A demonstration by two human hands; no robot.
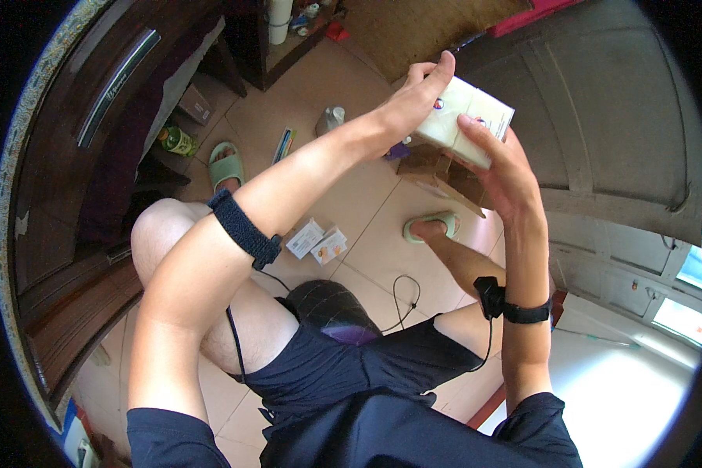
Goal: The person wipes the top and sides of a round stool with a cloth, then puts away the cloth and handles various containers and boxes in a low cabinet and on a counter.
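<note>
Both of my hands hold a pale block of two small wrapped packs (pixel 453 117) side by side, raised above the floor. The packs bear small round printed marks, and what is inside cannot be seen. My left hand (pixel 424 88) grips the far left side, its thumb along the edge. On the near right side, my right hand (pixel 506 161) lays its thumb on the top face, with its fingers mostly hidden beneath. Below the packs stands an open cardboard box (pixel 424 167), partly covered by them and my right hand.
Two small white printed boxes (pixel 316 241) lie on the tiled floor. Near them are a flat packet of coloured sticks (pixel 284 146), a green-labelled bottle (pixel 178 140) and a looped black cable (pixel 406 298). A dark wooden cabinet (pixel 70 193) lines the left; a grey panelled door (pixel 608 111) stands right.
</note>
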